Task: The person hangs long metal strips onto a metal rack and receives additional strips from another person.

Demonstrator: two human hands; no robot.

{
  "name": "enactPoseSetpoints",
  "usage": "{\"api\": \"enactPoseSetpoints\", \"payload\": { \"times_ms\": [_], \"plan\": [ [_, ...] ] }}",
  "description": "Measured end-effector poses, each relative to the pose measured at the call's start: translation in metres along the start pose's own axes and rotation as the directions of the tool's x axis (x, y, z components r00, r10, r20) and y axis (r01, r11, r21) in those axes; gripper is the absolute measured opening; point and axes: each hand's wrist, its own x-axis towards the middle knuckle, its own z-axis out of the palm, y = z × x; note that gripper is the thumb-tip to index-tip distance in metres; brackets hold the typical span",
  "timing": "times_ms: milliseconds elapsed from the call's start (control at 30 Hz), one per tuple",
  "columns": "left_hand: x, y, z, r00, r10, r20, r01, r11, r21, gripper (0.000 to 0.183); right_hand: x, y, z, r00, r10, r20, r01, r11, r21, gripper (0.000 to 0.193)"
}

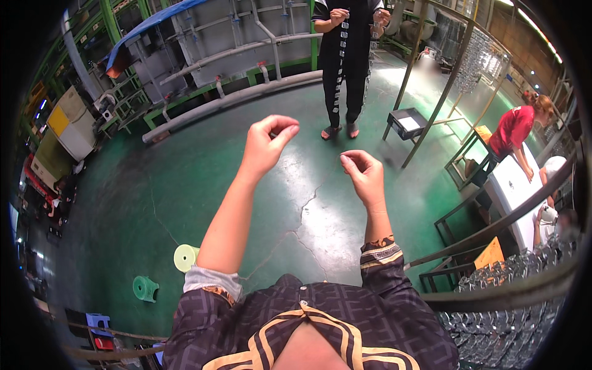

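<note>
My left hand (265, 148) is raised in front of me, thumb and fingers drawn together in a pinch. Lower and to its right, my right hand (366, 177) is curled the same way, thumb against the fingertips. No object sticks out of either hand; anything small inside the fingers is hidden. Both are apart from each other, in the air over the green floor (209, 160). Facing me, a person in dark clothes (351, 68) lifts two long strands of linked shiny metal pieces (340, 77), one in each hand.
Metal frames (433, 89) with hanging metal pieces stand at right, near a black tray (407, 123). Farther right, a person in red (512, 131) leans over a white table (515, 188). Several shiny pieces (512, 333) hang close at lower right. Stools (145, 288) stand at lower left. Pipes (246, 92) run behind.
</note>
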Motion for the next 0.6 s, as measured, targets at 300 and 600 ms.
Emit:
{"api": "enactPoseSetpoints", "payload": {
  "times_ms": [300,600],
  "plan": [
    [0.21,-0.089,0.009,0.992,0.12,0.038,-0.12,0.993,0.003,0.016,0.133,0.04,0.014,0.995,-0.04,-0.09,0.035,0.998,-0.055,0.016],
    [0.358,-0.115,0.034,0.94,0.327,-0.097,-0.297,0.925,0.237,0.026,0.252,0.032,0.056,0.983,-0.176,-0.042,0.165,0.967,-0.195,0.029]
  ]
}}
